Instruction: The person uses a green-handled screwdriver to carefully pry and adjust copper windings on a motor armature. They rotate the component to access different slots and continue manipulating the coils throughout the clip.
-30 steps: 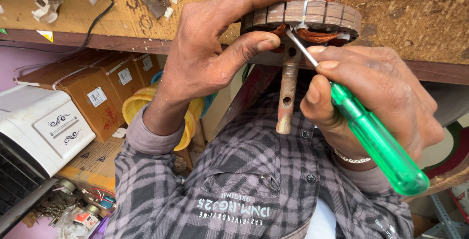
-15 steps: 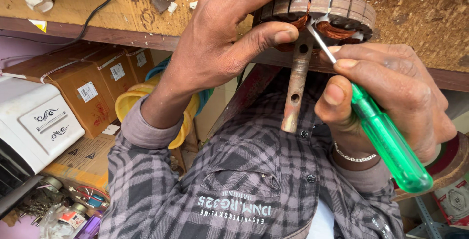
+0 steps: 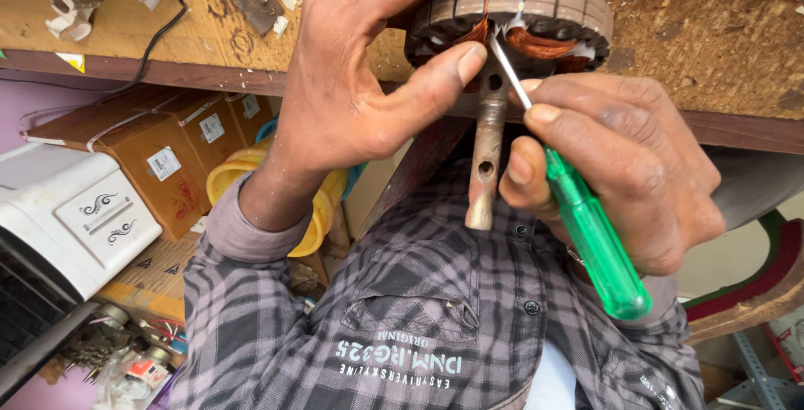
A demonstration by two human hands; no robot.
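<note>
Stator (image 3: 511, 8) higher now, perhaps between fingers (image 3: 435, 75)

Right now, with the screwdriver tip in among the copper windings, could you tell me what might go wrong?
1. The metal tip of the green-handled screwdriver sits against the round wound stator's copper coils; a slip could nick the wire.
2. The left hand's thumb lies beside that tip and could get jabbed.
3. The right hand grips near the shank, so prying could jerk the stator loose.

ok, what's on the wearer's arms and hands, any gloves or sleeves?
No gloves: left hand and right hand are bare. Both arms wear long sleeves of a grey and black checked cotton shirt, buttoned, cuffs at the wrists. A thin pale metal bangle peeks at the right wrist.
</note>
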